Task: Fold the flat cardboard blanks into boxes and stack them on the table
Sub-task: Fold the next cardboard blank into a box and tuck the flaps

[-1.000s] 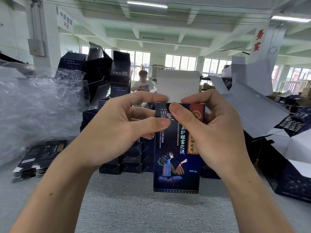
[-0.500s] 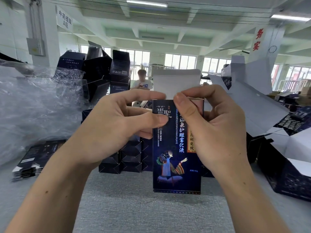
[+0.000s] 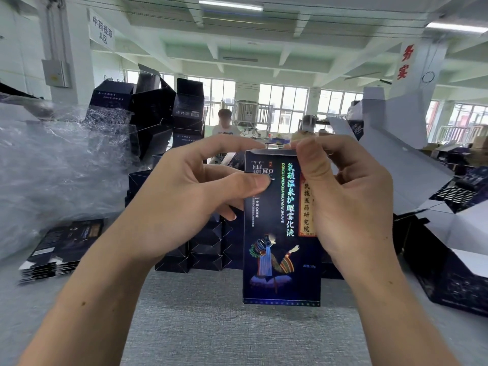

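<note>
I hold a tall dark blue printed box (image 3: 277, 247) upright above the grey table (image 3: 224, 326). My left hand (image 3: 190, 196) grips its upper left edge, thumb on the front face and index finger stretched along the top. My right hand (image 3: 343, 196) grips the upper right side, with thumb and index finger at the top edge. The top flap lies folded down over the opening. Behind the box stands a stack of folded dark boxes (image 3: 203, 249). A pile of flat blanks (image 3: 60, 247) lies at the left.
Crumpled clear plastic wrap (image 3: 52, 167) fills the left. Dark boxes are heaped high behind it (image 3: 158, 114). Large open cartons with white insides (image 3: 409, 167) and dark boxes (image 3: 454, 273) crowd the right. People sit at the far side of the hall.
The white top flap that stood upright has been folded down onto the box top. Both hands have stayed at the upper edge, fingers pressing forward over it.
</note>
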